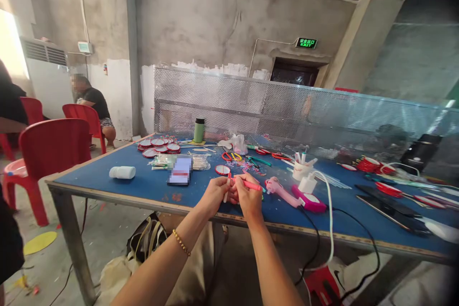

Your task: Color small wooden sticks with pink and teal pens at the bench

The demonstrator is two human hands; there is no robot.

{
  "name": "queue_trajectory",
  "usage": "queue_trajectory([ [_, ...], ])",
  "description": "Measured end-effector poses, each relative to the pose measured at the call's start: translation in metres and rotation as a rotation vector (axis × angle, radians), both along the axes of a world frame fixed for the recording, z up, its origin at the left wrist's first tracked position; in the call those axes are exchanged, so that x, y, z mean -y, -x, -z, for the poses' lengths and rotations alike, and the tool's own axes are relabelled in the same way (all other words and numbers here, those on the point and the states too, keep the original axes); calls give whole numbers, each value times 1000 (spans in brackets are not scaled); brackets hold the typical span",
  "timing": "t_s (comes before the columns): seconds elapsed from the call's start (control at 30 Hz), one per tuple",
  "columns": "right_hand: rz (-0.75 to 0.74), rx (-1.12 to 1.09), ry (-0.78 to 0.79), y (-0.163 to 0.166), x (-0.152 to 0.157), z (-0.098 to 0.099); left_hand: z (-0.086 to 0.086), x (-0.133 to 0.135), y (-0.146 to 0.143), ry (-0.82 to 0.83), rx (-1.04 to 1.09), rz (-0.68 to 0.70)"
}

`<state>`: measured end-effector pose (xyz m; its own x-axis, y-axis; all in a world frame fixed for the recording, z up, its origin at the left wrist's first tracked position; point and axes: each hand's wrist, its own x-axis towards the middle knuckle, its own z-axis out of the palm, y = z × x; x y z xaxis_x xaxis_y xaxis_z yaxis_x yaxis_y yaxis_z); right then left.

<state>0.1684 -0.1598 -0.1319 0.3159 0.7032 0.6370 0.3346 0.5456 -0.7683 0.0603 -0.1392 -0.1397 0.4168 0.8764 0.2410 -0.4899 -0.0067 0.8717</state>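
Note:
My left hand (pixel 216 193) is closed around a thin pale stick (pixel 226 192), held nearly upright near the table's front edge. In my right hand (pixel 248 197) is a pink pen-like tool (pixel 252 184), its tip pointing left toward the stick. The two hands meet over the table edge, and their fingers partly hide what lies between them. Just behind them is a small round white disc with a red rim (pixel 223 170); whether the stick joins it I cannot tell. Right of my right hand lies a pink glue gun (pixel 281 192).
The blue table (pixel 139 201) also bears a phone (pixel 180 170), a white bottle (pixel 122 172), red-rimmed discs (pixel 158 143), bagged sticks (pixel 201 161), scissors (pixel 232 156), a green tumbler (pixel 199 130) and a pen cup (pixel 300 170). Cables hang over the front edge. A perforated metal screen (pixel 229 100) stands behind.

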Motion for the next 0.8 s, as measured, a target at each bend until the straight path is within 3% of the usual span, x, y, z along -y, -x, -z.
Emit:
queue_trajectory([
  [0.8, 11, -2, 3, 0, -3, 1, 1, -2, 0, 17, -8, 3],
])
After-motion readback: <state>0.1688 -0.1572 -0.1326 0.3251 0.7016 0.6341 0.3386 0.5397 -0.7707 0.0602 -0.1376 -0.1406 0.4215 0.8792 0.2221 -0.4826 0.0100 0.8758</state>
